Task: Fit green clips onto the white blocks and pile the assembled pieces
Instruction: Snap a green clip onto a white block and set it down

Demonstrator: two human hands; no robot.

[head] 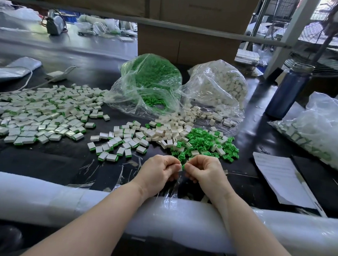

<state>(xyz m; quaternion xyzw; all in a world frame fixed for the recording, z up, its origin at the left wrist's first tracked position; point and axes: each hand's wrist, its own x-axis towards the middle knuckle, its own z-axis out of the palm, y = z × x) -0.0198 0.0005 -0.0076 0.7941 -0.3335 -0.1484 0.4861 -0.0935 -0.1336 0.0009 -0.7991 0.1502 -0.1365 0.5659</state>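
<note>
1. Here, in the head view, the left hand (159,170) has its fingers curled in, pinching a white block (180,168) at the fingertips; only a corner of the block shows.
2. The right hand (203,171) is curled likewise and pinches a green clip (183,166), which touches the block's edge. Whether the clip is already partly seated cannot be told, since the fingers hide the joint.
3. Both hands hang just above the dark table (51,165), near its padded front rail (39,196), and just in front of the loose green clips (205,142).
4. Loose white blocks (170,132) lie beside those clips, spilling from a clear bag of blocks (223,85); a bag of green clips (151,76) stands to its left.
5. Assembled pieces (39,114) are spread in a wide heap at the left, with a smaller scatter (119,142) nearer the hands.
6. Handling, as a judgement: both parts look like small moulded plastic, so light and stiff, unlikely to crush but easy to flick away or drop. Smooth faces may slip under dry fingertips.
7. Best hold: the block by its two broad flat sides, leaving the open end free; the clip by its outer body, with the mating end clear. Press straight along the block's opening, since a tilted push could jam or bend the clip's thin legs.
</note>
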